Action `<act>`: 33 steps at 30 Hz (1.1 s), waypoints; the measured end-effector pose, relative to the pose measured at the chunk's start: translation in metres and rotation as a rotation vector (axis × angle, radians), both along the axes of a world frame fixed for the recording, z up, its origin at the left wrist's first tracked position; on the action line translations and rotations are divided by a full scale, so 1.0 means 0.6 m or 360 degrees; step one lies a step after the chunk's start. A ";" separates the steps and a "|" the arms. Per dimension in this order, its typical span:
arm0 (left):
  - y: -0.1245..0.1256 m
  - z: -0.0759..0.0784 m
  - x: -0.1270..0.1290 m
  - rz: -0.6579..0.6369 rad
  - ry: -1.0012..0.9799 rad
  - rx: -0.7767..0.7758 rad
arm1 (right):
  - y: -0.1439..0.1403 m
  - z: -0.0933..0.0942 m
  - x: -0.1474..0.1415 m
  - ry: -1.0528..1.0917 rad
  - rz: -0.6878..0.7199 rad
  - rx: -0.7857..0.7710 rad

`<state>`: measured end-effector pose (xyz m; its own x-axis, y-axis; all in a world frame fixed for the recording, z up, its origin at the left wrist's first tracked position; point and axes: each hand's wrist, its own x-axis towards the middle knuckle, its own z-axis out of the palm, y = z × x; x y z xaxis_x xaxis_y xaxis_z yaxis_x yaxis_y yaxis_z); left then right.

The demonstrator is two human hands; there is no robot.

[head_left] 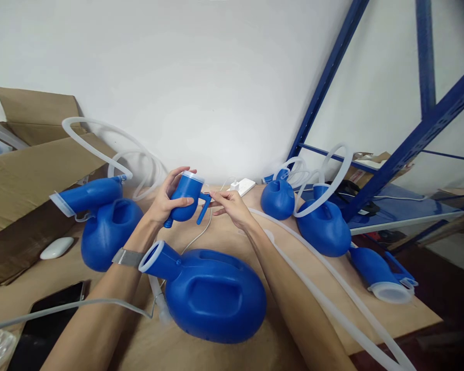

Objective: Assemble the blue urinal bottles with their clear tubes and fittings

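Left hand (163, 198) wraps a blue cup (186, 191) above the counter (224, 239), thumb pressed across its near side, the other fingers partly hidden behind. Right hand (234, 207), half open with bent fingers, has thumb and fingertips at the cup's handle (203, 210); whether they pinch it or only touch, I cannot tell. Both forearms (284, 281) angle inward, cut off at the bottom edge, flanking a blue bottle (216, 322).

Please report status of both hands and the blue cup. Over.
Left hand holding blue cup, white rim up. Right hand at its handle. Possibly in the way: larger blue jug, nearer the camera.
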<state>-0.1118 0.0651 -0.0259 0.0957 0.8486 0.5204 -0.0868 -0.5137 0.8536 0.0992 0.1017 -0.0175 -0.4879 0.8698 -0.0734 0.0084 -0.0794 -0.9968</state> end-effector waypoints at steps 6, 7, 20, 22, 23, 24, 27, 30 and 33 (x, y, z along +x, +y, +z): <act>-0.001 0.006 0.004 0.0005 0.0012 0.0010 | 0.001 0.005 -0.003 0.0100 -0.0087 0.0165; -0.002 0.007 0.005 0.0003 -0.0008 0.0001 | 0.003 0.002 -0.004 0.0146 -0.0139 0.0170; -0.006 0.011 0.002 -0.0017 -0.0182 -0.0011 | -0.017 -0.009 -0.007 -0.0010 -0.0234 0.0814; -0.005 0.011 0.002 0.0005 -0.0166 0.0008 | -0.016 -0.010 -0.008 -0.0005 -0.0221 0.0805; -0.005 0.010 0.002 0.0017 -0.0153 0.0015 | -0.016 -0.010 -0.008 -0.0007 -0.0226 0.0795; -0.004 0.010 0.002 0.0030 -0.0139 0.0022 | -0.015 -0.010 -0.009 -0.0011 -0.0234 0.0782; -0.001 0.007 0.002 0.0077 -0.0107 0.0037 | -0.013 -0.012 -0.011 -0.0033 -0.0249 0.0779; 0.002 0.004 0.003 0.0137 -0.0067 0.0044 | -0.012 -0.015 -0.011 -0.0076 -0.0261 0.0884; 0.004 0.003 0.001 0.0181 -0.0018 0.0059 | -0.012 -0.015 -0.011 -0.0182 -0.0254 0.0961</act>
<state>-0.1113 0.0677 -0.0243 -0.0062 0.8338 0.5521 -0.0356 -0.5519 0.8331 0.0928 0.0942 -0.0267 -0.3668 0.8357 0.4087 0.1521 0.4873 -0.8599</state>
